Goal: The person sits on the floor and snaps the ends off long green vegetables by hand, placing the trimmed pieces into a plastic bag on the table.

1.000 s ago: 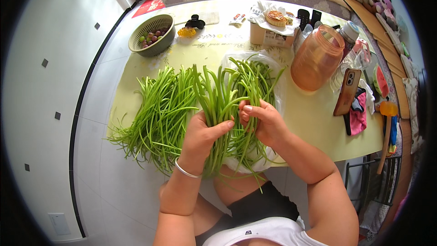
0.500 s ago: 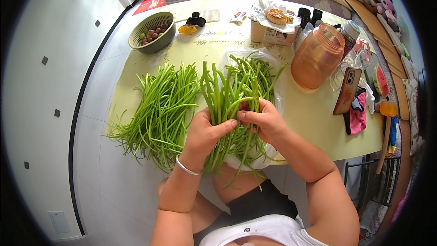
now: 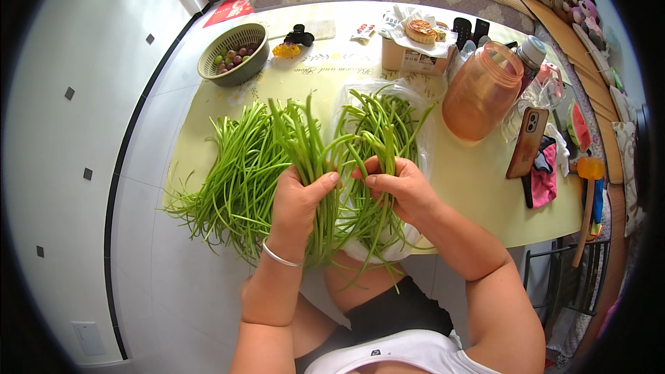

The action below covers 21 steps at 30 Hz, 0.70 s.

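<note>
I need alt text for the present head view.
A person's left hand holds a bunch of long green stems, the right hand some others, at a yellow table with a stem pile, grapes in a colander and an orange jar.

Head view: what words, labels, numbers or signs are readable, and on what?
Wording is not copied out here.
Yellow table cover: one line of cursive script, upside down in view.
Cardboard box: printed label, too small to read.
Red mat: pale marks, too blurred to read.
Phone: faint marks on back, too small.
White top: dark emblem, too small.
</note>
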Motion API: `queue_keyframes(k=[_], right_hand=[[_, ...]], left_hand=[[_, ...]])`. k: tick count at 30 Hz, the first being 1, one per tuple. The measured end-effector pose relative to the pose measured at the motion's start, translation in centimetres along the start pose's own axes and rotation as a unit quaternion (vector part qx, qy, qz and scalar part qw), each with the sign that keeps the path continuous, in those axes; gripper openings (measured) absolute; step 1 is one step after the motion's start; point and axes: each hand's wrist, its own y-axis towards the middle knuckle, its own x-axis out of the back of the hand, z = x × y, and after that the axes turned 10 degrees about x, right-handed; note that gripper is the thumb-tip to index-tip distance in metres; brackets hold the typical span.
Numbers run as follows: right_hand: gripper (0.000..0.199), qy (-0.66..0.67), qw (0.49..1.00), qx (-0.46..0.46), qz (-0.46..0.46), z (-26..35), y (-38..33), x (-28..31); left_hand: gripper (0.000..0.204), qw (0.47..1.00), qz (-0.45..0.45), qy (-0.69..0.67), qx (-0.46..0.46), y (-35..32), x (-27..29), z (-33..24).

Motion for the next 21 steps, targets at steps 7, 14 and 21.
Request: queue_keyframes(k=[7,14,21], right_hand=[[0.016,0.11,0.994,-0.024,-0.004,-0.3,0.6,0.6],[0.019,0.119,0.992,-0.034,0.006,-0.4,0.5,0.7],[0.018,0.173,0.985,-0.024,-0.001,-0.7,0.7,1.0]], left_hand=[[0.022,0.999,0.032,-0.033,0.013,0.1,0.4,-0.2],[0.025,0.997,0.074,-0.002,0.016,-1.0,-2.1,-0.6],[0.03,0.997,0.076,0.012,0.008,-0.6,-1.3,-0.1]])
